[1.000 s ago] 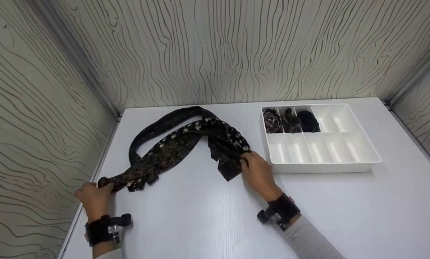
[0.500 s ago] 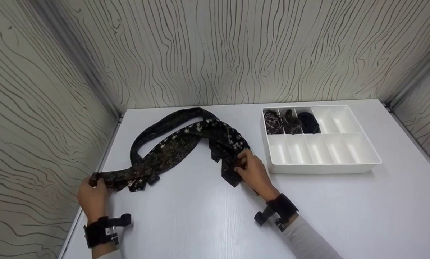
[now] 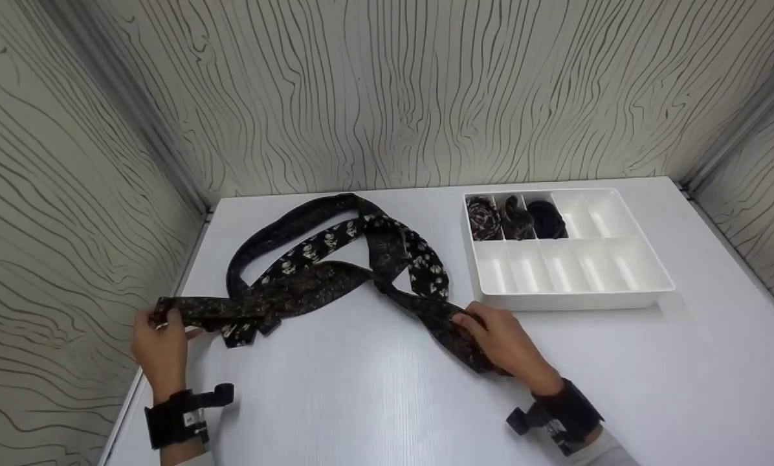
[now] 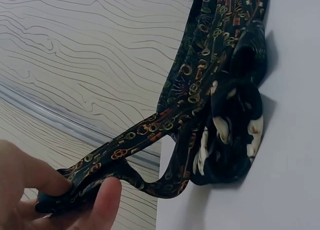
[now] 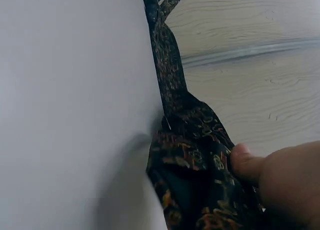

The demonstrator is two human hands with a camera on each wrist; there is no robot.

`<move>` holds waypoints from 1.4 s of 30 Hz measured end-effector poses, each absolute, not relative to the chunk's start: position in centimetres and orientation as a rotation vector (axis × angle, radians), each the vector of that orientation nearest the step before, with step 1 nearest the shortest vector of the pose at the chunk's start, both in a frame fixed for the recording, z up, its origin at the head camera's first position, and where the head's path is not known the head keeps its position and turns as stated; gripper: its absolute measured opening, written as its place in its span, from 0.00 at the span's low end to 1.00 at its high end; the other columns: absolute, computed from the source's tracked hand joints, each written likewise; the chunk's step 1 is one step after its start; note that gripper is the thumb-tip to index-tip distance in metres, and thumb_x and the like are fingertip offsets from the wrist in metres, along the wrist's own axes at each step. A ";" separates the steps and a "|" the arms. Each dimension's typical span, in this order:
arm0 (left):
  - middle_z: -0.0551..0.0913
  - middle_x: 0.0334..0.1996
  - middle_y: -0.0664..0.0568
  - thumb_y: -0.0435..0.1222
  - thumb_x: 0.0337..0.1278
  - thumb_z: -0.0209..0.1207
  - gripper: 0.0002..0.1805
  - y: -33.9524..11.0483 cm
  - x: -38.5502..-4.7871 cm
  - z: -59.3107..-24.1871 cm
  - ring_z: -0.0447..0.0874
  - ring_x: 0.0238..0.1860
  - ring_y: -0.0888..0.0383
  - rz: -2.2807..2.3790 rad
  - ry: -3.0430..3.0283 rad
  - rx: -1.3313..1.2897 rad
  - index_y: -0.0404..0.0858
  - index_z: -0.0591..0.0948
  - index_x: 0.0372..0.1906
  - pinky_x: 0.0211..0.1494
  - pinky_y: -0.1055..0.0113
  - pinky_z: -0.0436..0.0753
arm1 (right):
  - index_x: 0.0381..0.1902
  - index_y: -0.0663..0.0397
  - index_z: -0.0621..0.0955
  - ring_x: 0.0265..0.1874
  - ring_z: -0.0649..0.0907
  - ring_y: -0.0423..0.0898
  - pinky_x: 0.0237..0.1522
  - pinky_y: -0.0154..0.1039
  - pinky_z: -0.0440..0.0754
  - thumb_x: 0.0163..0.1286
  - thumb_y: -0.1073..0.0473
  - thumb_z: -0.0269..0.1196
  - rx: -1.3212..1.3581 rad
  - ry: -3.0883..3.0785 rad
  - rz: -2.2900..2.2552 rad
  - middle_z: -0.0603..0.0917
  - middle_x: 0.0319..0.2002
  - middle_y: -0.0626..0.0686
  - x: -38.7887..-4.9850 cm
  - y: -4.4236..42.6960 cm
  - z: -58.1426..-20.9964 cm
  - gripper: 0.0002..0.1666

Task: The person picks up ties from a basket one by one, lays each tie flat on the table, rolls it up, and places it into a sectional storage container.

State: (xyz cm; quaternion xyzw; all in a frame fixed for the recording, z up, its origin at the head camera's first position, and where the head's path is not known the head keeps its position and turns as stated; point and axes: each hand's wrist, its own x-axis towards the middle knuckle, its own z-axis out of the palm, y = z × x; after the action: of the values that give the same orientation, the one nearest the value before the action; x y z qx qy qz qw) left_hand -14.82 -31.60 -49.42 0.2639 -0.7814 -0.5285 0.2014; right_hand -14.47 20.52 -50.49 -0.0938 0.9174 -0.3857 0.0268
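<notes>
A dark necktie (image 3: 319, 291) with a small brown and gold pattern stretches between my hands. My left hand (image 3: 162, 349) pinches a folded part of it at the table's left edge, thumb against fingers (image 4: 107, 200) in the left wrist view. Toward the right, my right hand (image 3: 507, 340) grips a wide section, and the cloth bunches under the thumb (image 5: 242, 157) in the right wrist view. Behind and partly under this tie lie a black necktie with white flowers (image 3: 309, 249) and a dark curved band of tie (image 3: 283, 223); their overlaps hide which parts belong together.
A white divided tray (image 3: 571, 301) stands at the back right. Its back row holds a brown patterned rolled tie (image 3: 484, 219), another brown roll (image 3: 518, 219) and a navy roll (image 3: 547, 219). Patterned wall panels (image 3: 387, 97) border the table (image 3: 354, 388).
My right hand has moved right and toward the front, pulling the brown-patterned tie out from the flowered one, which is now more exposed. My left hand has kept its hold, shifting only slightly.
</notes>
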 end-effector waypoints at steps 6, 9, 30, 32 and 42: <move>0.77 0.62 0.34 0.36 0.80 0.49 0.23 -31.5 -14.6 -49.2 0.83 0.22 0.76 -1.488 -2.164 0.726 0.27 0.71 0.69 0.32 0.73 0.88 | 0.36 0.48 0.85 0.27 0.74 0.33 0.35 0.32 0.74 0.74 0.49 0.69 -0.291 2.778 -1.180 0.84 0.31 0.44 -13.8 27.3 -50.6 0.10; 0.76 0.60 0.38 0.36 0.80 0.49 0.23 -31.3 -14.6 -49.1 0.85 0.25 0.74 -1.539 -2.153 0.723 0.27 0.70 0.70 0.35 0.71 0.89 | 0.46 0.47 0.86 0.36 0.82 0.35 0.44 0.34 0.79 0.74 0.48 0.70 -0.306 2.688 -1.149 0.89 0.43 0.48 -13.4 31.1 -50.4 0.11; 0.79 0.63 0.30 0.33 0.78 0.54 0.26 -26.6 -12.5 -51.6 0.90 0.35 0.63 -1.839 -2.466 0.662 0.26 0.68 0.73 0.42 0.71 0.88 | 0.76 0.69 0.66 0.53 0.72 0.36 0.45 0.27 0.74 0.81 0.35 0.57 0.395 2.551 -1.201 0.66 0.72 0.74 -10.6 47.3 -51.2 0.47; 0.79 0.62 0.30 0.33 0.77 0.56 0.25 -26.4 -12.3 -51.8 0.89 0.34 0.61 -1.782 -2.544 0.646 0.27 0.71 0.71 0.39 0.70 0.88 | 0.76 0.70 0.65 0.50 0.72 0.31 0.43 0.23 0.74 0.80 0.35 0.59 0.444 2.565 -1.221 0.71 0.69 0.70 -10.5 48.0 -51.4 0.48; 0.84 0.42 0.40 0.33 0.63 0.63 0.18 -25.3 -11.9 -52.3 0.83 0.31 0.56 -1.452 -2.860 0.557 0.27 0.80 0.55 0.33 0.65 0.80 | 0.65 0.64 0.78 0.42 0.74 0.25 0.40 0.24 0.72 0.78 0.42 0.65 0.684 2.742 -1.286 0.83 0.39 0.29 -10.2 49.3 -52.7 0.33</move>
State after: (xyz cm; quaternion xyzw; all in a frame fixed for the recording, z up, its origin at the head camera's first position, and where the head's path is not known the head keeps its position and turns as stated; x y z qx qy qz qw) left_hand -11.93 -25.27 -52.32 0.1709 -0.8770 -0.4454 -0.0570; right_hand -10.24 49.32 -52.72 0.2203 0.8831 -0.4140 0.0182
